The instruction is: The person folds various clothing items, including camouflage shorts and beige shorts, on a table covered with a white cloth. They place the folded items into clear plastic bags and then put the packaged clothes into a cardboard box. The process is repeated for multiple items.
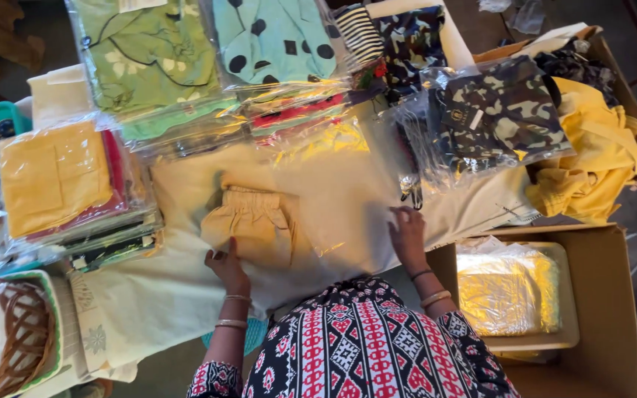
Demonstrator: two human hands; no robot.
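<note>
1. The person's torso at the bottom centre hides the near table edge; both forearms are partly cut off there.
2. The clear plastic bag (333,214) is glare-washed, so its edges are hard to trace.
3. The left hand (226,267), fingers spread flat, presses the folded yellow garment (248,225) at mid-frame.
4. The right hand (407,232) rests open-palmed on the bag, right of the garment.

I saw my left hand (225,267) on a matt yellow cloth garment (248,225) inside a glossy clear plastic bag (333,214). Right of it sat a matt brown cardboard box (606,295); left, a woven wicker basket (20,335).
</note>
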